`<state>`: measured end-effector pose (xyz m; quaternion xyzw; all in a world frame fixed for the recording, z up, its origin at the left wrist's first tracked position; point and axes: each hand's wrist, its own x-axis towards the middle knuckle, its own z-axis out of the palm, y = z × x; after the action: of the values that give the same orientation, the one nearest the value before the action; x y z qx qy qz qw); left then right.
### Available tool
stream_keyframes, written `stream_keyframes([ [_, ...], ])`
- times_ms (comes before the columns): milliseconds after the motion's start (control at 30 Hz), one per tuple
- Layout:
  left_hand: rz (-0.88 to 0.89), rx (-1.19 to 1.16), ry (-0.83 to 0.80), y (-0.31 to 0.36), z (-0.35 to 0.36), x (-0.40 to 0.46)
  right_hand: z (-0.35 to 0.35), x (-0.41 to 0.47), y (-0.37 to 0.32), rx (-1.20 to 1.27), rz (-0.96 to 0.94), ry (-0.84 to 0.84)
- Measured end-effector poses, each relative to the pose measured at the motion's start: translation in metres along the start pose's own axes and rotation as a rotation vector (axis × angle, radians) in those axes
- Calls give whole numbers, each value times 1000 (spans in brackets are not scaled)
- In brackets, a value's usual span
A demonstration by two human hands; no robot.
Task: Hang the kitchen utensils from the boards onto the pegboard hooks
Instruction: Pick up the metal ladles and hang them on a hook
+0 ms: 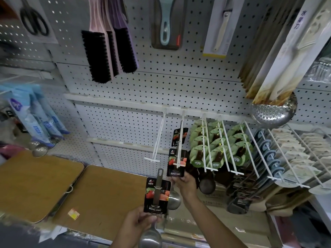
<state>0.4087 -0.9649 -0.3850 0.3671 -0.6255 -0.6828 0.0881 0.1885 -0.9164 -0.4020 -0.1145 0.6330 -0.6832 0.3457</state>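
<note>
Down low, the left hand [138, 223] had its fingers curled around a carded steel ladle [156, 194], holding it upright above the wooden boards [100, 194]. The right hand [184, 182] pinched the bottom edge of a second carded ladle [176, 162], which hung at the front end of a white pegboard hook [180, 142]. Another carded ladle sat further back on that hook.
</note>
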Motion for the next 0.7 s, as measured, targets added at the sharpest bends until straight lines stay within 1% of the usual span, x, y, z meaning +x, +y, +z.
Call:
stream_keyframes([
  [100,25,-29,-6,4,-2,-1,5,13,-10,-3,-9,3],
  [267,15,-40,12,1,-5,-1,6,33,-12,96,-2,13],
  [367,6,-44,3,0,-7,-1,5,39,-12,40,22,36],
  [500,18,-16,16,0,-8,-2,5,44,-9,-160,36,23],
  [567,17,-11,20,0,-9,-2,5,50,-7,-151,74,35],
  [633,12,-6,28,-1,-9,-1,7,52,-5,-81,142,49],
  [700,15,18,31,-1,-8,-1,5,50,0,-115,163,65],
])
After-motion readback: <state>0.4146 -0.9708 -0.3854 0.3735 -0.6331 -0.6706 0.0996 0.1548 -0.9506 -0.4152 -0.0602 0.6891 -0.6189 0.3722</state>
